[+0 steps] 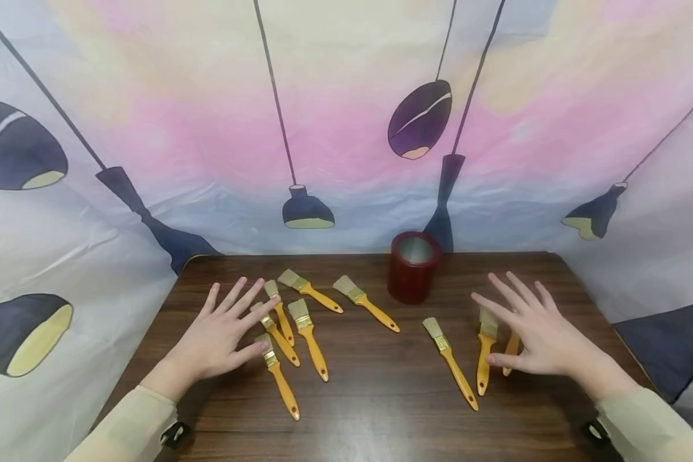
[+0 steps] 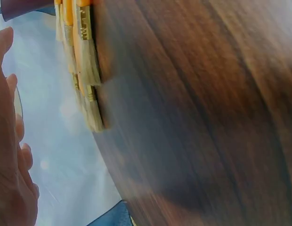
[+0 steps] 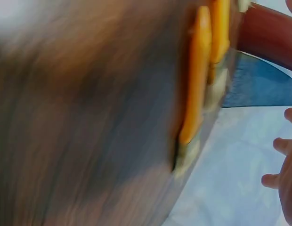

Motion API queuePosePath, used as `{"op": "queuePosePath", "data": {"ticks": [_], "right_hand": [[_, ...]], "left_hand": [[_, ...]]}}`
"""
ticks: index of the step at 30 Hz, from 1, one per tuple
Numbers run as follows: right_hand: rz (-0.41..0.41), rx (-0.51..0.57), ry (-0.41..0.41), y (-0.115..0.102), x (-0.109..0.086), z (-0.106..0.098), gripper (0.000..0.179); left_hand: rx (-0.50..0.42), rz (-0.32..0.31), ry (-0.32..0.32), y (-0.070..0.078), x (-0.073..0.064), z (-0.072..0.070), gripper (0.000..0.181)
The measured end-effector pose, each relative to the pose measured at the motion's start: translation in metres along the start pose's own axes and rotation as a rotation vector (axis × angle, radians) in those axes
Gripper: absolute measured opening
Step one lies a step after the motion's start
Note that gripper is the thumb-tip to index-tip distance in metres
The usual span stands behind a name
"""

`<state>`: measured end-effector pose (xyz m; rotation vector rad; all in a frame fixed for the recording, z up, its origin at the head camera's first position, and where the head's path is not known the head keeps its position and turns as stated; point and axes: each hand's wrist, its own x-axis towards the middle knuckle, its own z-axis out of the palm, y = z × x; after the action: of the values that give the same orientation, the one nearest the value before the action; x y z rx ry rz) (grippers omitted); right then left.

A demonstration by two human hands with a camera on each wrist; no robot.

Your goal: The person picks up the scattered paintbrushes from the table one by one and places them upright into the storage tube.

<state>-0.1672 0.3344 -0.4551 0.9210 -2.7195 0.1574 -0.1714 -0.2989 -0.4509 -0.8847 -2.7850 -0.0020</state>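
Nine paintbrushes [image 1: 310, 340]: all lie on the brown wooden bench [image 1: 375, 410], with yellow handles and, where they show, pale bristles; six are left of centre in the head view, three on the right.
Six on the left: two lie highest, handles slanting down to the right, the rightmost of them near the cup [image 1: 410, 279]; the other four lie lower and closer together, three of them partly under the left hand [image 1: 222, 340].
Three on the right: one lies in full view, the middle one is partly overlapped by the right hand [image 1: 545, 340], and the outermost is mostly covered, so its bristle end is hard to make out.
One cup: dark red, upright, mouth upward, near the back edge of the bench, just right of centre.
Two hands: one at each side of the frame, palms down, above the paintbrushes.
Left fingers: spread and released; the thumb tip overlaps the lowest paintbrush in the head view, while the left wrist view shows the hand apart from the paintbrushes.
Right fingers: spread and released, nearest the two outer paintbrushes.
Two sleeves [image 1: 129, 427]: pale, in the lower corners.
One backdrop [image 1: 208, 83]: pastel, printed with several dark lamps, filling the upper frame.
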Motion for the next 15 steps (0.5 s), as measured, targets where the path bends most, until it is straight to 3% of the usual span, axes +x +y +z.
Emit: {"op": "queuePosePath", "data": {"ticks": [8,15], "right_hand": [[0.158,0.187,0.116,-0.009,0.04,0.003,0.108],[0.297,0.518,0.173,-0.022,0.098,0.011,0.099]], "left_hand": [[-0.007,-0.06,0.036,0.0,0.01,0.0,0.088],[-0.098,-0.188,0.044,0.004,0.014,0.003,0.088]]}}
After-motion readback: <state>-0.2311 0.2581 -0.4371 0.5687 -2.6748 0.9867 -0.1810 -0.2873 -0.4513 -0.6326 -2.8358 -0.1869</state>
